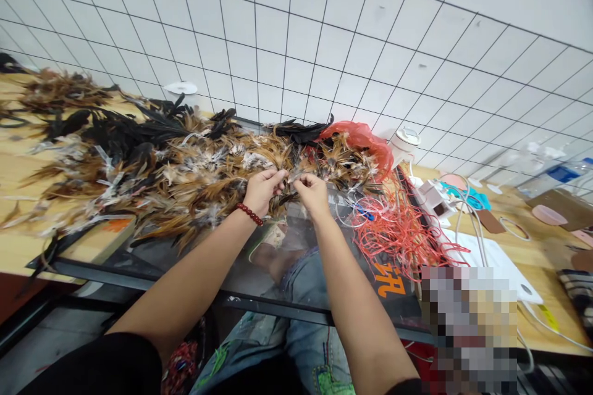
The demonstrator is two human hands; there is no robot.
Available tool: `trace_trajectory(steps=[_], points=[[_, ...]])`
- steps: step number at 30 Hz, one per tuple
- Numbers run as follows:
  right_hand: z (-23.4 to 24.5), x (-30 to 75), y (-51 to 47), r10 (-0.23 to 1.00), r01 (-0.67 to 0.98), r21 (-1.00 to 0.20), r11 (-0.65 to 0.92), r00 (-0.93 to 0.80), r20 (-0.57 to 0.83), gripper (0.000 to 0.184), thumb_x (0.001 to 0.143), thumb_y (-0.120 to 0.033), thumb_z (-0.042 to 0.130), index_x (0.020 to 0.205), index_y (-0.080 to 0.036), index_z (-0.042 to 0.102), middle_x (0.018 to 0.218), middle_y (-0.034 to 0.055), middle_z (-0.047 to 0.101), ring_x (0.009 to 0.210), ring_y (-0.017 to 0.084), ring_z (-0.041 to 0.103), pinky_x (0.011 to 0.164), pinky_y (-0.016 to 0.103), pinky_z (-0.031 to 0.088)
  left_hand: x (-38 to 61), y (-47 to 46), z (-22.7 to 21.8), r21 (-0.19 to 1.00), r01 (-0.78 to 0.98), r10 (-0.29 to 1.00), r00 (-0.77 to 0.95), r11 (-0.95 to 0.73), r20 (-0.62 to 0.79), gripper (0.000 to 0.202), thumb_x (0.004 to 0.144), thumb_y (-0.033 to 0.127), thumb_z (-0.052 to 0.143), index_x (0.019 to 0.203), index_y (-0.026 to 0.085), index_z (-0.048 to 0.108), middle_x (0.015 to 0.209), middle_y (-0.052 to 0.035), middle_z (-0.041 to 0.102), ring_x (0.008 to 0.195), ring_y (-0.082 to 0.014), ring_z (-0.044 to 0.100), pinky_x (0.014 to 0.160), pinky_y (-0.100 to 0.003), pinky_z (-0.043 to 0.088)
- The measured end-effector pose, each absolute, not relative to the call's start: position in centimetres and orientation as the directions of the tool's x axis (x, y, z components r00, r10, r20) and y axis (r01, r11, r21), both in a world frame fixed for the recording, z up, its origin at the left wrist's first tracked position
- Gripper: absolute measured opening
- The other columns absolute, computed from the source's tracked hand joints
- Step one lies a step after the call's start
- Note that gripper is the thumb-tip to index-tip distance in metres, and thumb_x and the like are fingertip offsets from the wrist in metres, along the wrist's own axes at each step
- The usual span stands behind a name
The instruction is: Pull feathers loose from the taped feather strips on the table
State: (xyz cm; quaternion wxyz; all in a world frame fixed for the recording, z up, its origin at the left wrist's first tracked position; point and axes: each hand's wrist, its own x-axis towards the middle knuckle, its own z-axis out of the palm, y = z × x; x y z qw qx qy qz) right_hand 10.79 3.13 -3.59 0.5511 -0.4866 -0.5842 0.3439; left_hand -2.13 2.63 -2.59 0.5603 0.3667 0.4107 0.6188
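My left hand (267,190), with a dark red bead bracelet (250,214) at its wrist, is closed in a pinch. What lies between its fingertips is too small to make out. Just to its right, my right hand (312,193) pinches a small greyish wisp that looks like a feather (299,173). The fingertips of both hands nearly meet in front of a large heap of brown and tan feathers (208,163). Longer black feathers (125,129) lie along the heap's back and left. Beneath my forearms is a dark glossy see-through panel (296,228).
Tangled red strands (393,225) lie right of my hands, near a crumpled red plastic bag (359,136). Farther right are a white lidded cup (405,143), a white boxy device (435,200), a white board (503,265) and cables. A wire grid (291,24) stands behind the table.
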Motion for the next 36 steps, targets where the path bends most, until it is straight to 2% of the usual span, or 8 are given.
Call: trace_trajectory(steps=[3,8,15,18,23,28,32,36], points=[[-3.46,10.7,2.88,0.955,0.23,-0.943,0.239,0.118,0.271,0.015,0.066,-0.03,0.053,0.059,-0.018,0.054,0.054,-0.0066,0.042,0.054,0.008,0.035,0.056,0.021,0.03,-2.1,2.42,-2.36,0.914,-0.406,0.995,-0.094,-0.015,-0.025,0.033,0.053,0.035,0.084,0.072,0.011,0.072,0.069,-0.0034,0.065,0.053,-0.0053,0.05,0.047,-0.017,0.036],[-3.22,10.88,2.75,0.959,0.255,-0.949,0.186,0.165,0.232,0.016,0.065,-0.03,0.054,0.059,-0.017,0.059,0.056,-0.0045,0.051,0.056,0.009,0.04,0.058,0.021,0.033,-1.93,2.27,-2.33,0.941,-0.34,0.999,-0.048,0.007,-0.024,0.033,0.053,0.036,0.085,0.069,0.01,0.071,0.056,-0.0022,0.061,0.052,-0.0075,0.052,0.049,-0.019,0.04],[-3.63,10.77,3.08,0.968,0.185,-0.959,0.215,0.087,0.234,0.019,0.066,-0.032,0.057,0.054,-0.017,0.054,0.051,-0.0063,0.044,0.053,0.008,0.036,0.053,0.021,0.03,-1.62,2.35,-3.05,0.924,-0.378,0.999,0.014,0.047,-0.046,0.039,0.046,0.038,0.088,0.068,0.01,0.071,0.061,-0.0044,0.066,0.057,-0.0101,0.059,0.058,-0.022,0.049],[-3.59,10.64,3.14,0.984,0.065,-0.982,0.178,0.006,0.179,0.022,0.066,-0.035,0.059,0.053,-0.017,0.056,0.051,-0.0052,0.05,0.052,0.008,0.041,0.053,0.021,0.032,-1.7,2.5,-3.11,0.933,-0.361,1.0,-0.025,-0.011,0.002,0.038,0.047,0.039,0.087,0.066,0.01,0.071,0.059,-0.0036,0.066,0.055,-0.0101,0.058,0.058,-0.023,0.049],[-3.0,10.52,2.97,1.0,-0.199,-0.98,-0.006,-0.012,-0.004,0.032,0.064,-0.049,0.067,0.062,-0.017,0.065,0.055,-0.0001,0.061,0.053,0.01,0.052,0.051,0.022,0.038,-1.71,2.41,-2.82,0.946,-0.31,0.996,-0.027,-0.091,0.087,0.032,0.053,0.039,0.084,0.061,0.012,0.069,0.057,-0.0029,0.065,0.052,-0.0095,0.056,0.054,-0.022,0.046],[-2.71,10.6,2.84,0.997,-0.334,-0.94,-0.068,0.007,-0.074,0.029,0.054,-0.042,0.076,0.063,-0.017,0.064,0.056,-0.0011,0.061,0.05,0.008,0.048,0.047,0.02,0.036,-1.41,2.07,-2.64,0.942,-0.317,0.993,-0.008,-0.113,0.117,0.03,0.056,0.037,0.083,0.063,0.012,0.07,0.061,-0.0044,0.066,0.055,-0.0097,0.057,0.056,-0.022,0.046],[-2.87,10.54,3.02,0.997,-0.306,-0.952,-0.01,0.07,-0.033,0.027,0.054,-0.039,0.074,0.064,-0.017,0.063,0.052,-0.0042,0.055,0.048,0.007,0.044,0.047,0.02,0.034,-1.48,1.95,-2.5,0.928,-0.363,0.996,-0.01,-0.084,0.087,0.031,0.057,0.037,0.084,0.067,0.011,0.07,0.063,-0.0049,0.066,0.056,-0.0102,0.058,0.058,-0.023,0.049],[-3.04,10.57,3.24,0.98,-0.267,-0.958,0.107,0.19,0.057,0.025,0.059,-0.039,0.07,0.069,-0.017,0.063,0.052,-0.0067,0.05,0.049,0.006,0.04,0.049,0.02,0.034,-1.79,2.0,-2.42,0.916,-0.401,1.0,0.021,0.018,-0.011,0.028,0.061,0.031,0.083,0.073,0.009,0.071,0.068,-0.0078,0.068,0.063,-0.0122,0.063,0.062,-0.024,0.051]])
